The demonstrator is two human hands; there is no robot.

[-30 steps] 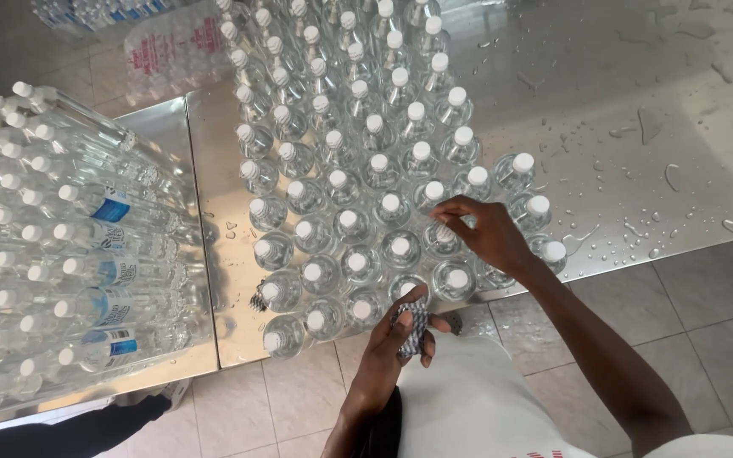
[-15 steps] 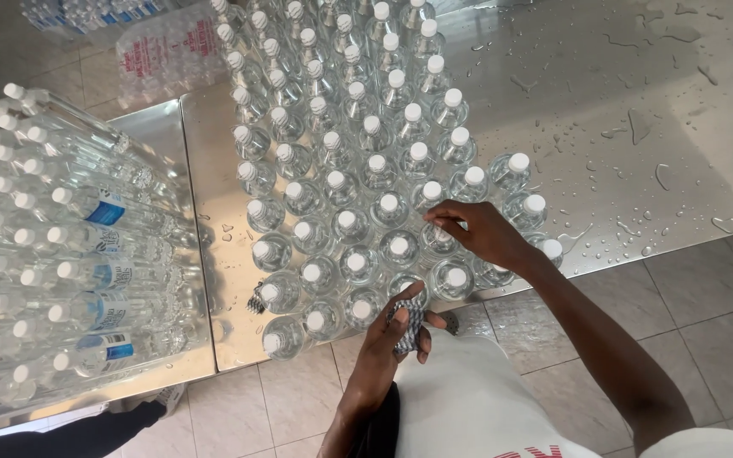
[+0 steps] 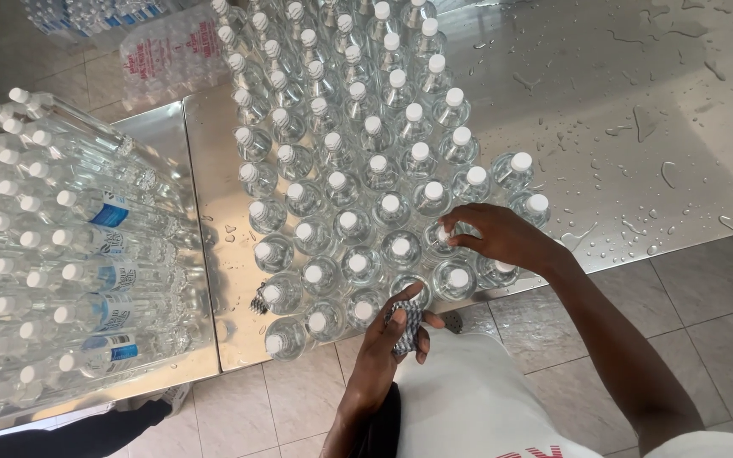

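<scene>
Dozens of clear, white-capped bottles [image 3: 358, 212], upright, tightly clustered.

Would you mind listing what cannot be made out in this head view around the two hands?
- What the left hand holds: a small patterned thing, mostly wrapped by the fingers.
- The bottle cap under the right hand: fingers cover it.
- The stacked bottles at left: cut off by the frame edge.
</scene>
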